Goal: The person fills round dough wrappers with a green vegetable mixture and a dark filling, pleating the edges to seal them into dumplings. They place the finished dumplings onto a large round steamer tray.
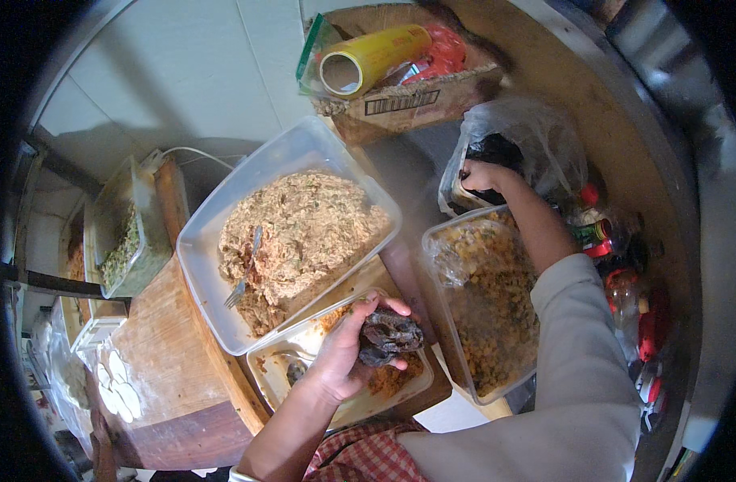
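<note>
My left hand point(350, 349) is closed around a dark, wrinkled lump of food point(390, 337), above a pale tray point(344, 419) with orange-brown filling and a spoon in it. My right hand point(485, 179) reaches into a container lined with a clear plastic bag point(554, 138), its fingers at dark, glossy food point(497, 150); the fingertips are partly hidden. Left of centre, a fork point(247, 268) lies in a large plastic tub point(208, 301) of light brown shredded filling point(307, 223). Under my right forearm is a plastic tub point(458, 355) of yellow-brown diced filling, partly covered by plastic film.
A cardboard box point(398, 105) at the top holds a yellow roll point(374, 57) and red plastic. A tub of green filling point(142, 241) stands at left, near flat dough pieces point(118, 385) on a wooden board point(175, 355). Several bottles point(624, 301) line the right side.
</note>
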